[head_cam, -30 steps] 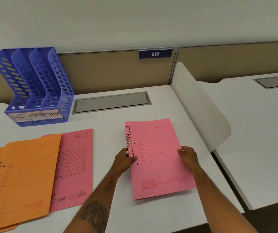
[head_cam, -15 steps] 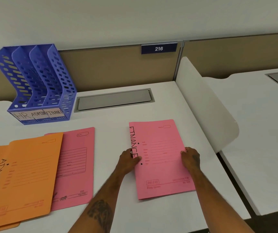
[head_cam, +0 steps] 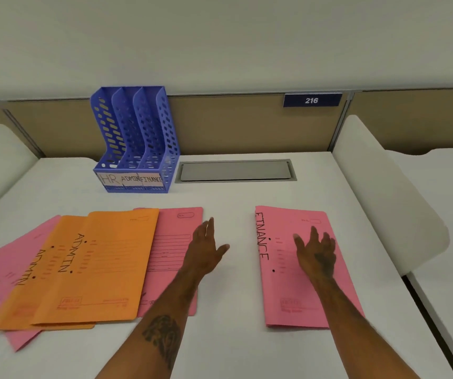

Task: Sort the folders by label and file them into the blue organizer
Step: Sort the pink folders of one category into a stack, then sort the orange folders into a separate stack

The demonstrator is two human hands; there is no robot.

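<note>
Both hands are free and hold nothing. The left hand (head_cam: 206, 250) is flat with straight fingers at centre frame, over the right edge of a pink folder (head_cam: 170, 255). The right hand (head_cam: 315, 255) is spread over the FINANCE folder (head_cam: 288, 285) at right of centre; I cannot tell whether it touches the folder.

The pile at lower left is the likely trouble. Two orange folders (head_cam: 105, 263) overlap each other and cover parts of the pink ones, so pulling one out could drag the others askew or off the front of the bench (head_cam: 233, 203). The middle pink folder shows no handwritten label, so it could end up in the wrong slot. The blue organizer (head_cam: 137, 138), at upper left of centre, has narrow slots, and a folder fed in at an angle may catch on a divider.

The organizer's front strip reads HR, ADMIN, FINANCE from left to right. Both orange folders read ADMIN. The writing on the far-left pink folder (head_cam: 1, 272) is too cut off to read. A blue plaque (head_cam: 312, 100) at upper right reads 216.
</note>
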